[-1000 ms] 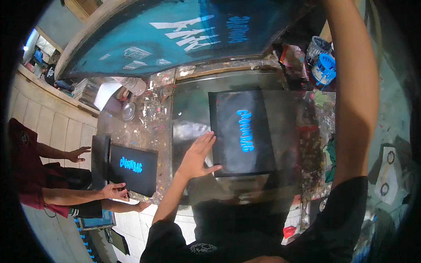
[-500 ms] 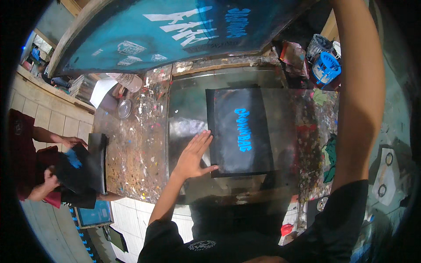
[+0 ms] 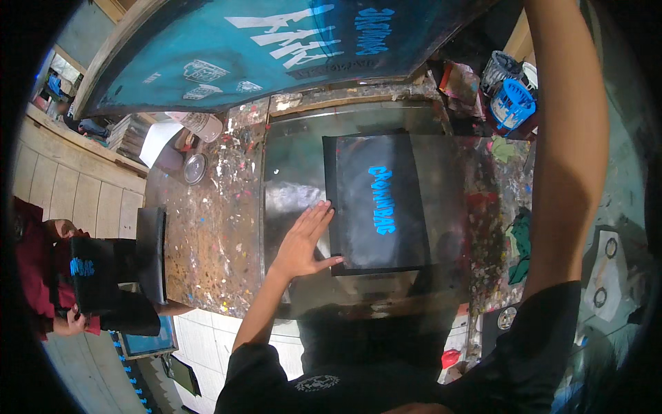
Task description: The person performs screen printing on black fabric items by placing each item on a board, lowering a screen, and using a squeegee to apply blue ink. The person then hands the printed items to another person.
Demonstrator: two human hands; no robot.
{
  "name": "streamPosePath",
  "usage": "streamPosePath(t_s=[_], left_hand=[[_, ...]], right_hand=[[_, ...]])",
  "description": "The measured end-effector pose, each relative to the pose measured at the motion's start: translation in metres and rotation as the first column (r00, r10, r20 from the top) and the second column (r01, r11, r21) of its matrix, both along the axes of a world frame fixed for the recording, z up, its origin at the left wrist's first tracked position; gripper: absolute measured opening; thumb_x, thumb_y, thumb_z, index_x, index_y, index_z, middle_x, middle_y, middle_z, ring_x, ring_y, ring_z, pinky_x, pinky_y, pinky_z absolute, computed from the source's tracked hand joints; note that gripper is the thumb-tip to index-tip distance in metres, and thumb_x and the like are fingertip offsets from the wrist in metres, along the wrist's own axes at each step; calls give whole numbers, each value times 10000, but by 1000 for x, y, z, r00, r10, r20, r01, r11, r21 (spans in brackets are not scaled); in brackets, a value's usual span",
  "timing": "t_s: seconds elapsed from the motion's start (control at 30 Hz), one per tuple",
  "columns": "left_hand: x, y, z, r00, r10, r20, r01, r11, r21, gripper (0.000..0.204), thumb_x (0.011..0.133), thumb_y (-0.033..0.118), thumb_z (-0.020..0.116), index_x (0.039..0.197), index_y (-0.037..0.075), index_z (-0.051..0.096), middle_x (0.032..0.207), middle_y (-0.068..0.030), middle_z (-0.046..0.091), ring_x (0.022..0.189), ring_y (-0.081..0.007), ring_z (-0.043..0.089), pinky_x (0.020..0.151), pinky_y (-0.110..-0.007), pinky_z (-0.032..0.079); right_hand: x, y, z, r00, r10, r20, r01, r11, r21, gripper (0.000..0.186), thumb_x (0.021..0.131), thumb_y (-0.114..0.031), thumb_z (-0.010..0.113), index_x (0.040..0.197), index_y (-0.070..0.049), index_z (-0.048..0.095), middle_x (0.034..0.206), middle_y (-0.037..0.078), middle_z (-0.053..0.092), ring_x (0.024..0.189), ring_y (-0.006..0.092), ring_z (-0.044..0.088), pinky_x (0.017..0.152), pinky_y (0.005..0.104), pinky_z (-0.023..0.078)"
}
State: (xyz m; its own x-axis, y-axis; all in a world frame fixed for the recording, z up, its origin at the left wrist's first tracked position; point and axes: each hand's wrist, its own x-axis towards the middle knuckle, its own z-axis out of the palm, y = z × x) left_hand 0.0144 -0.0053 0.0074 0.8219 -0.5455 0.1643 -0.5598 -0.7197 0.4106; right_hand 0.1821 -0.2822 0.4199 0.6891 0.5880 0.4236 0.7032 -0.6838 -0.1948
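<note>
Across the middle of our view runs a paint-spattered table (image 3: 207, 241), the biggest thing we've got here. Tilted up over its far side we see a wood-framed screen (image 3: 169, 72), teal mesh w/ white & blue shapes. Off to our L, a co-worker (image 3: 31, 269) in a dark red top holds a dark panel w/ blue lettering. In front of us, set in the table, is a shiny plate (image 3: 296, 162); on it, slightly R of ctr, lies our black panel (image 3: 355, 241), flat, blue lettering running down it. Next in size, our L hand (image 3: 301, 247): spread wide, thumb well out from the fingers, fingertips at the panel's L edge, thumb tip at its lower L corner, nothing gripped. Our R arm goes up past the top edge, so we can't tell the R hand's state. Far R we have a blue slotted tub (image 3: 512, 105); far L, smallest, a round lid (image 3: 195, 169).
</note>
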Motion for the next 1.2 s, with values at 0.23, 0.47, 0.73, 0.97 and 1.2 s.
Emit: streamPosePath(t_s=[0.23, 0.47, 0.73, 0.97, 1.2], left_hand=[[-4, 1, -2, 1000, 24, -4, -25, 997, -75, 792, 885, 471, 722, 1482, 0, 499, 1615, -211, 378, 1521, -368, 326, 1246, -517, 251], [-4, -73, -7, 940, 310, 143, -260, 921, -291, 358, 989, 210, 505, 1223, 34, 711, 1372, -189, 615, 1262, -382, 547, 1049, -522, 397], [-20, -156, 99, 999, 18, 40, 20, 641, -767, 369, 892, 187, 701, 1215, 8, 700, 1392, -240, 625, 1320, -367, 590, 1098, -448, 435], [-106, -28, 169, 754, 524, 396, -502, 849, -167, 882, 761, 331, 893, 1480, 5, 500, 1291, -203, 665, 1212, -391, 622, 1097, -523, 378], [-135, -10, 32, 893, 423, 152, -402, 903, -149, 807, 698, 391, 924, 1319, -9, 597, 948, -136, 641, 874, -332, 600, 804, -449, 465]], right_hand=[[-18, 7, -12, 975, 18, 220, 2, 996, -91, 944, 597, -686, 863, 1123, 90, 743, 1125, 217, 737, 1001, 310, 711, 918, 352, 531], [4, 7, -4, 990, -107, 88, 113, 991, -76, 928, 597, -710, 847, 1093, 69, 754, 1085, 231, 746, 984, 320, 718, 902, 370, 539], [-45, 1, -36, 981, -88, -172, 93, 996, 18, 733, 576, -500, 875, 1086, -6, 694, 943, 180, 699, 917, 321, 708, 811, 423, 548], [-193, -15, -241, 961, -54, 270, 59, 998, -9, 712, 643, -521, 877, 1128, -59, 636, 1007, 109, 636, 931, 307, 635, 872, 453, 500], [-225, -10, -349, 996, -90, 25, 92, 988, -122, 372, 840, -366, 777, 1020, -88, 609, 932, 99, 574, 912, 273, 582, 812, 414, 482]])
